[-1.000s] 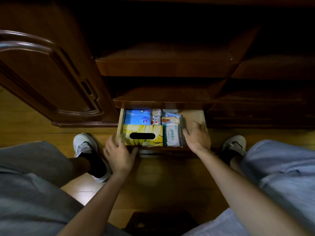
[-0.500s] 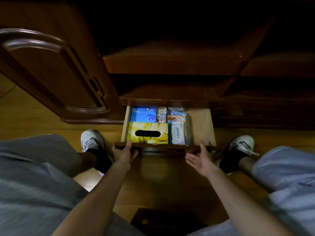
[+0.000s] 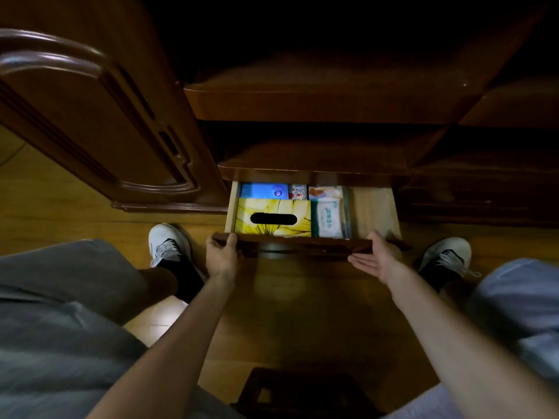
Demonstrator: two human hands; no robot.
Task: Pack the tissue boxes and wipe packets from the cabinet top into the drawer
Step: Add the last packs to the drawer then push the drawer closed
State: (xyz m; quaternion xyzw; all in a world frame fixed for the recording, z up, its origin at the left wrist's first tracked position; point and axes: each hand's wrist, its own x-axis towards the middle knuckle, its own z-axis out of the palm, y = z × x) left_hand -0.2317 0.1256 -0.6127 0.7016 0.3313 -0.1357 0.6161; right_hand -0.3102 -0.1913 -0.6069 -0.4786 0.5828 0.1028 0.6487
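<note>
At the drawer front, left hand clamps the 9 o'clock corner; right hand, grip apart, braces 3 o'clock, likely for shutting. Tissue boxes and wipe packets lie inside.

Grey shorts, white sneakers, black socks

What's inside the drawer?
In the drawer: a yellow tissue box in front, a blue box behind it, a white wipe packet beside it, and two small packets at the back. The cabinet hides whatever lies farther back.
</note>
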